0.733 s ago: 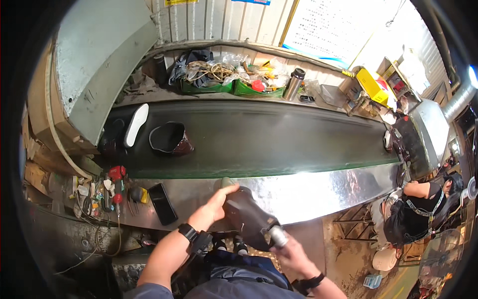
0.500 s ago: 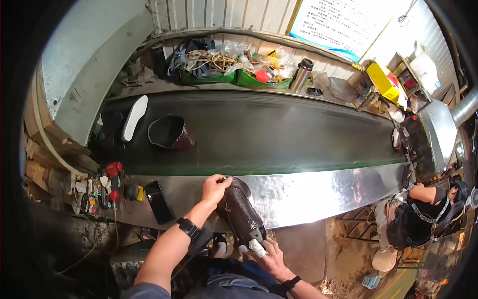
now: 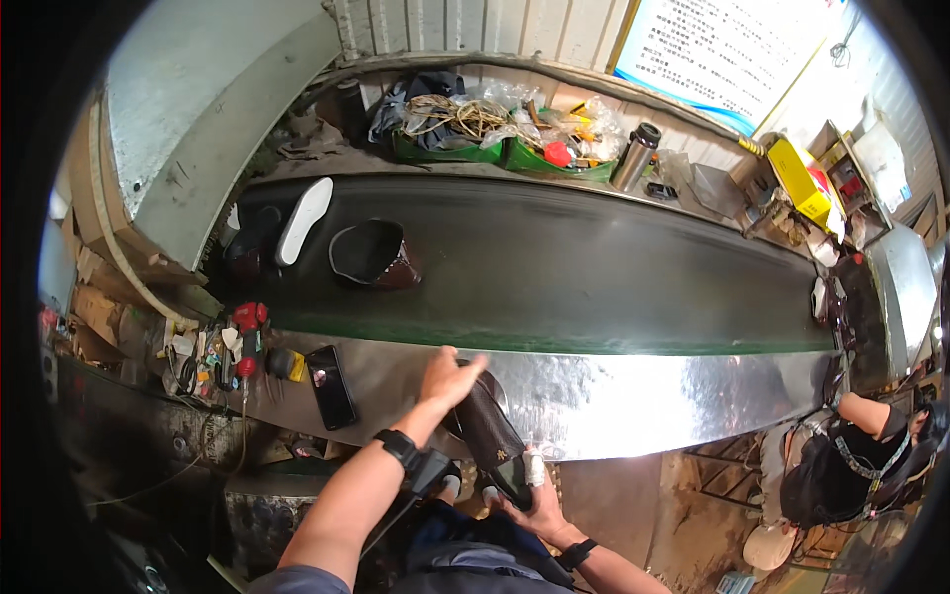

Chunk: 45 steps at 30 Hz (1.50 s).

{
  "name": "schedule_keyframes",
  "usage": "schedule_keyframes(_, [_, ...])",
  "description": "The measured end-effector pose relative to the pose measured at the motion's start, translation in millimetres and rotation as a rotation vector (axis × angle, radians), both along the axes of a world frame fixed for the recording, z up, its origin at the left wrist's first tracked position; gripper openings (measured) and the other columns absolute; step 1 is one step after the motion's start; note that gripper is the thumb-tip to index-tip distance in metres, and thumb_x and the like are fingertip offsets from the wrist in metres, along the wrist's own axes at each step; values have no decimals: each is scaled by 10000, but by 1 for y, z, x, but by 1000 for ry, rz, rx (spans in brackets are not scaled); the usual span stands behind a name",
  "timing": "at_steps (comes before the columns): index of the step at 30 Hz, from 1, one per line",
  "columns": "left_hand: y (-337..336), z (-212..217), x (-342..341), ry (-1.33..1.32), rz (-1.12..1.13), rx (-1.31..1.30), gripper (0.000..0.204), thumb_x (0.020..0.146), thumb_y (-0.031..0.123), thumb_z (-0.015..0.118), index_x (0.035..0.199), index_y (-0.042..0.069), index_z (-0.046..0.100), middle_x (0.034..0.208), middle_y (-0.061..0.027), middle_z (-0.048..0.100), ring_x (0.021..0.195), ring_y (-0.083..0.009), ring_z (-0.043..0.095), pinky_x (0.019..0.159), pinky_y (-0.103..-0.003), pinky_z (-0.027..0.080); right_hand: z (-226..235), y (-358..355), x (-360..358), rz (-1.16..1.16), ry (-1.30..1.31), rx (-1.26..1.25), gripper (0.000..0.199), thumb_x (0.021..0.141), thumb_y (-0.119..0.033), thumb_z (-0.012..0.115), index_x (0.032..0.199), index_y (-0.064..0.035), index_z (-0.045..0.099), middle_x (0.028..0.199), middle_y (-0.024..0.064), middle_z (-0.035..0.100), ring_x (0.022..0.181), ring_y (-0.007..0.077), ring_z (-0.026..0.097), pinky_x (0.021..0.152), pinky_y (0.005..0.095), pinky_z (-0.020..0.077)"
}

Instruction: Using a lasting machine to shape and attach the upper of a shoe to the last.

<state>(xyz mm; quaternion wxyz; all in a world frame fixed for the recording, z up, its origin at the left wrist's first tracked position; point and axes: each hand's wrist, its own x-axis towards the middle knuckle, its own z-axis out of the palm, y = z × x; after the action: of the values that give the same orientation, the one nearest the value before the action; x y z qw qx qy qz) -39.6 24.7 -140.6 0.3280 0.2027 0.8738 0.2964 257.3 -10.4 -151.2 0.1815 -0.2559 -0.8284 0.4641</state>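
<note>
A dark brown textured leather boot (image 3: 485, 421) slants over the near edge of the metal ledge. My right hand (image 3: 539, 513) is closed round its lower end, the thumb along its side with a white wrapping (image 3: 535, 467) on it. My left hand (image 3: 449, 381) is at the boot's far end, its fingers smeared by motion, so their grip is unclear. On the dark belt (image 3: 554, 257) beyond lie an open dark brown leather upper (image 3: 398, 267), a white sole (image 3: 305, 220) and a dark shoe (image 3: 255, 243).
A phone (image 3: 332, 386) lies on the ledge left of my left arm, beside a red power tool (image 3: 249, 337) and small tools. Green bins (image 3: 450, 148) of scraps and a steel flask (image 3: 636, 156) line the back shelf. Another person (image 3: 861, 450) sits at the right.
The boot has turned in my hands and my right hand has shifted its hold on the lower end. My left fingers have moved off their pinch on the far edge. The view has swung slightly.
</note>
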Motion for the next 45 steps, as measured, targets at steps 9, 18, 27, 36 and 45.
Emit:
schedule_keyframes(9, [-6, 2, 10, 194, 2, -49, 543, 732, 415, 744, 1087, 14, 654, 1035, -248, 701, 1015, -427, 671, 921, -496, 530, -16, -4, -9, -8, 77, 17, 872, 773, -219, 825, 1458, 61, 365, 1443, 281, 440, 1372, 437, 422, 1152, 456, 348])
schedule_keyframes(18, [-61, 40, 16, 106, 227, 166, 359, 742, 340, 729, 916, 32, 671, 880, -213, 716, 863, -395, 699, 798, -466, 537, 37, 27, 0, -21, 249, -709, 681, 921, -114, 690, 1496, 4, 344, 1305, 153, 549, 1211, 232, 533, 1050, 375, 423])
schedule_keyframes(27, [-208, 117, 17, 284, 559, 384, 356, 767, 323, 751, 874, 6, 631, 779, -185, 677, 747, -316, 685, 692, -418, 520, 111, -7, -113, 161, -260, -1092, 520, 992, -144, 654, 1447, -18, 435, 1283, 169, 626, 1118, 208, 618, 933, 347, 515])
schedule_keyframes(36, [-442, 197, 40, 622, 1058, 353, 313, 926, 361, 590, 1050, 74, 582, 818, -214, 694, 779, -442, 669, 705, -522, 508, 154, -215, -169, 616, -137, -947, 264, 1000, -60, 618, 1254, 3, 584, 1061, 83, 720, 867, 107, 647, 746, 250, 530])
schedule_keyframes(45, [-700, 250, 131, 471, 1355, 924, 365, 1016, 333, 608, 1116, -15, 661, 1018, -34, 660, 960, -113, 576, 884, -283, 450, 191, -443, -172, 795, -278, -1290, 170, 939, -76, 716, 1097, -24, 685, 997, 54, 726, 821, 103, 668, 707, 246, 548])
